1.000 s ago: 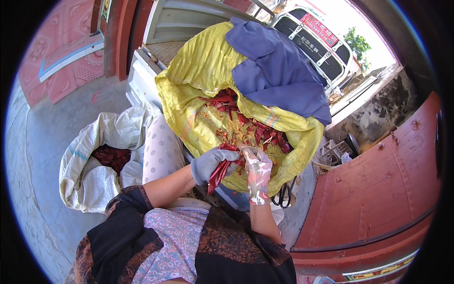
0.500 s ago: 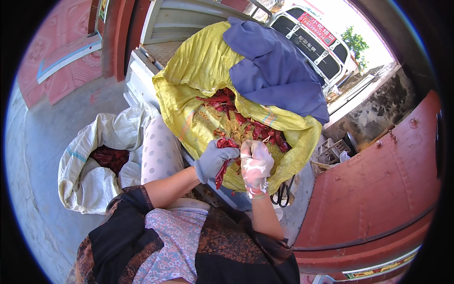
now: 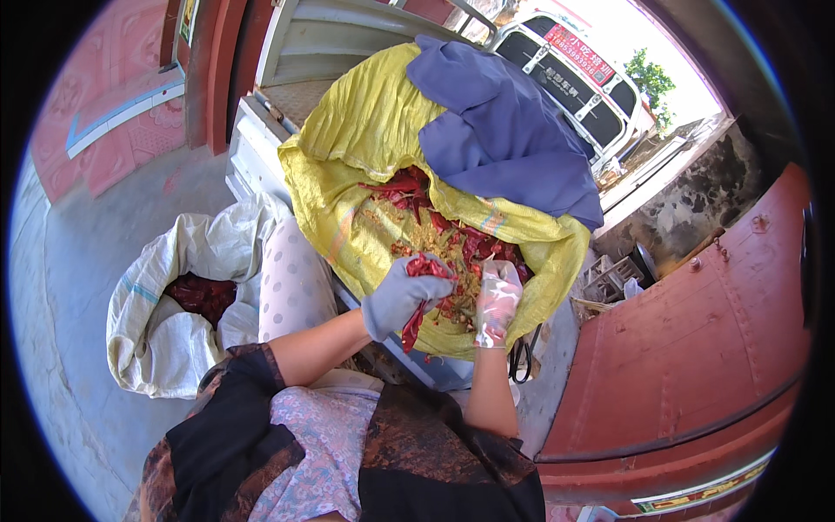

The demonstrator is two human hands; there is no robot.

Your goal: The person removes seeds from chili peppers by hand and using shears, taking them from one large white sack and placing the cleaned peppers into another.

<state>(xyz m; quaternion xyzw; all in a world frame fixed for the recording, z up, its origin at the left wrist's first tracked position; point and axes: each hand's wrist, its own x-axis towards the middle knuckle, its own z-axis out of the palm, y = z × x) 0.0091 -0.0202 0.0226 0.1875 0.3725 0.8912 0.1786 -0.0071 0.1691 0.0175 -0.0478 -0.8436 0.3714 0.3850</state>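
Observation:
My left hand (image 3: pixel 404 298), in a grey glove, is closed around a bunch of dried red chili peppers (image 3: pixel 426 268); one more hangs down below the fingers. To its right, my right hand (image 3: pixel 497 300) wears a pink and white patterned glove. Its fingers are pinched together, and whether anything small is between them is hidden. Both hands are over the mouth of a yellow woven sack (image 3: pixel 322 196). Inside it lie more red chilies (image 3: pixel 474 241) and a heap of yellowish stems and seeds (image 3: pixel 422 235).
A white woven sack (image 3: pixel 148 335) with dark red chilies (image 3: pixel 202 294) inside stands on the floor at my left, beside my dotted trouser leg (image 3: pixel 296 278). Blue cloth (image 3: pixel 504 130) covers the yellow sack's far side. A red metal gate (image 3: pixel 687 339) is at right; a white vehicle (image 3: pixel 570 78) stands beyond.
My hands have moved apart: the right has shifted rightward, away from the chilies in the left. The left hand has moved slightly right, still gripping its bunch.

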